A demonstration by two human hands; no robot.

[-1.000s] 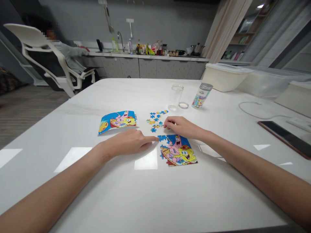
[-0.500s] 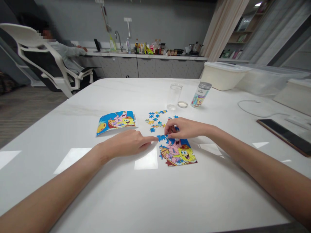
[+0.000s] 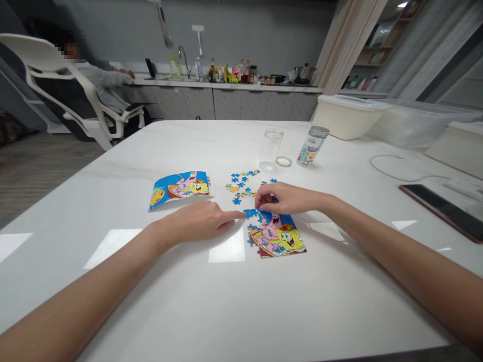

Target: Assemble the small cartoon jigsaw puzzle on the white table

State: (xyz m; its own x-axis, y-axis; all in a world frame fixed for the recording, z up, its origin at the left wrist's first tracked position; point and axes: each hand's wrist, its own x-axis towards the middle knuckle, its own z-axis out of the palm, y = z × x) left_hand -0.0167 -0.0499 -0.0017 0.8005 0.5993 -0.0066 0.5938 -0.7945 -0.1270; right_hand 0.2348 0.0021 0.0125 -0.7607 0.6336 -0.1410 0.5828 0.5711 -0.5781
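Observation:
A partly joined cartoon puzzle (image 3: 277, 234) lies flat on the white table (image 3: 211, 306), its left edge ragged. My left hand (image 3: 199, 220) rests to its left, index finger stretched out and touching a blue piece (image 3: 250, 214) at the upper left corner; the other fingers are curled. Over the puzzle's top edge is my right hand (image 3: 283, 197), fingers bent and pressed together on the blue part; anything between the fingertips is hidden. Several loose pieces (image 3: 241, 187) lie just beyond the hands. A curved picture card (image 3: 181, 188) with the same characters sits behind my left hand.
Beyond the pieces stand a clear jar (image 3: 270, 150), a round lid (image 3: 284, 161) and a printed can (image 3: 312, 147). At right are a phone (image 3: 441, 211), a white cable (image 3: 392, 173) and plastic boxes (image 3: 349, 116). A person (image 3: 101, 83) sits far left.

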